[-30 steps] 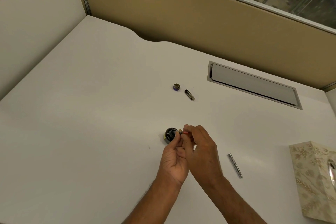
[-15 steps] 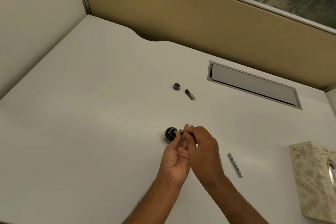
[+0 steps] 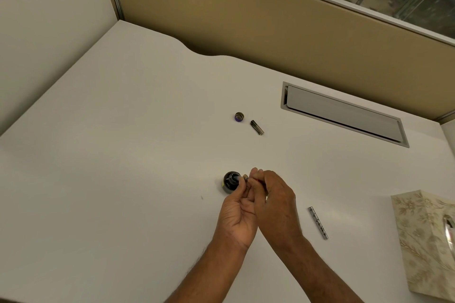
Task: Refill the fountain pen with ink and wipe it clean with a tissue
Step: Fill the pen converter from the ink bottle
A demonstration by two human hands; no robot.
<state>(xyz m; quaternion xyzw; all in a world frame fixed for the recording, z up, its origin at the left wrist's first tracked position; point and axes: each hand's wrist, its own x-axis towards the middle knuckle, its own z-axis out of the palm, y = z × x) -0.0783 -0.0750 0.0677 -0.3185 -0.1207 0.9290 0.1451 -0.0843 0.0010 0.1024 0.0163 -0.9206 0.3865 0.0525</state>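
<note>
As the white surface (image 3: 123,179) and flowery tissue box (image 3: 428,241) lie as before, the left hand (image 3: 237,219) and right hand (image 3: 275,202) stay by the open ink bottle (image 3: 229,184), curled fingers (image 3: 254,171) pinching the fountain pen (image 3: 242,178), tip at its mouth.

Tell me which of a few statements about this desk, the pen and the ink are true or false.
1. Both the left hand and the right hand pinch a small pen part at the mouth of the ink bottle. True.
2. The ink bottle is closed. False: its cap lies farther back on the desk.
3. A slim metal tube lies on the desk right of the hands. True.
4. The right hand holds a tissue. False: it pinches the pen part; the tissue box stands at the desk's right edge.
</note>
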